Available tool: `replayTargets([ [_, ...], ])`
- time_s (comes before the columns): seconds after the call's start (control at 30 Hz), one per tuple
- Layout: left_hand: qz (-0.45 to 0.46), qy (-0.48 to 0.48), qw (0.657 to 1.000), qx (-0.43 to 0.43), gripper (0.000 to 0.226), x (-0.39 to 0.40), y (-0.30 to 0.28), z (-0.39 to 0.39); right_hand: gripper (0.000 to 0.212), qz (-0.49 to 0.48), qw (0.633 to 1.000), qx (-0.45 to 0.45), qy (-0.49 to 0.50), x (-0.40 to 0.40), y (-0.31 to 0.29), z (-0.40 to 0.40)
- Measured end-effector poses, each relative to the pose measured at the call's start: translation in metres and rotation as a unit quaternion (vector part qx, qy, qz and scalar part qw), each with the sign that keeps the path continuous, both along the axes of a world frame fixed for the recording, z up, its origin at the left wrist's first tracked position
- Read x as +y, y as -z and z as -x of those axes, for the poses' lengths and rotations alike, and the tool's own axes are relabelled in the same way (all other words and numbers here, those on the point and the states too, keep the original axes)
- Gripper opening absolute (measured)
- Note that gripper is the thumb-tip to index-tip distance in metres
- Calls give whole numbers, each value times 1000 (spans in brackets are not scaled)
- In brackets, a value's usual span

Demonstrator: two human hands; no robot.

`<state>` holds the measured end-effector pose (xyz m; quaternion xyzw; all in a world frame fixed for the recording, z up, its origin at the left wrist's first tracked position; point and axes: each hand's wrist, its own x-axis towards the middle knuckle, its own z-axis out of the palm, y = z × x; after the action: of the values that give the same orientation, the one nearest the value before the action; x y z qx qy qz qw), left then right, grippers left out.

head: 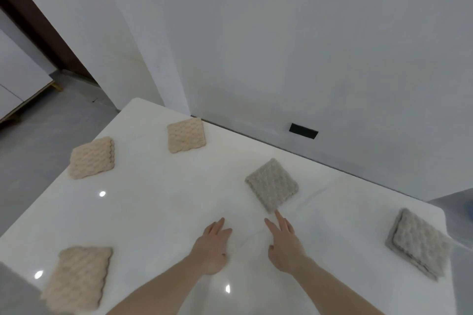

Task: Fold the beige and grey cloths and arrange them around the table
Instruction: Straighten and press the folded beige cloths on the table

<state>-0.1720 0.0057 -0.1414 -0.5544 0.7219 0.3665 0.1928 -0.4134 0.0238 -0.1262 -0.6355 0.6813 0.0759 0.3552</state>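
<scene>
White surface [158,202], glossy, with 3 small light glints on it. 5 folded cloths lie on it, all apart from one another.

Beige, 3 pieces: far beige cloth [186,135] near the back edge by the wall; left beige cloth [92,157] close to the left edge; near beige cloth [78,279] at the front-left, blurred, its outer corner at the surface's edge.

Grey, 2 pieces: centre grey cloth [271,184], turned like a diamond, just ahead of the hands; right grey cloth [418,244] near the right edge, layered folds showing along its side.

Left hand [211,248]: palm down on the bare surface, fingers straight and together, holding nothing.

Right hand [284,244]: palm down, fingers spread and straight, holding nothing. Its longest fingertip reaches the near corner of the centre grey cloth; whether it touches cannot be told.

Both forearms bare, coming in from the bottom of the view.

Behind the surface: white wall [307,46] with a small dark slot [303,130] low down. Grey floor [51,123] at left.
</scene>
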Motion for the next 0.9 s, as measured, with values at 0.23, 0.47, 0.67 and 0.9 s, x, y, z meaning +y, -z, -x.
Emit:
replayTargets([
  [0.23, -51, -27, 998, -28, 72, 101, -17, -54, 78, -86, 995, 24, -32, 118, 8, -30],
  [0.47, -69, -29, 996, -45, 73, 188, -21, -85, 86, -103, 994, 25, -15, 195, 11, -69],
  [0.67, -75, -49, 996, -30, 68, 205, -29, -114, 78, -120, 993, 6, 13, 207, -1, -99],
  [0.9, -14, -115, 992, 40, 63, 206, -30, -181, 75, -90, 994, -11, 59, 222, -3, -170],
])
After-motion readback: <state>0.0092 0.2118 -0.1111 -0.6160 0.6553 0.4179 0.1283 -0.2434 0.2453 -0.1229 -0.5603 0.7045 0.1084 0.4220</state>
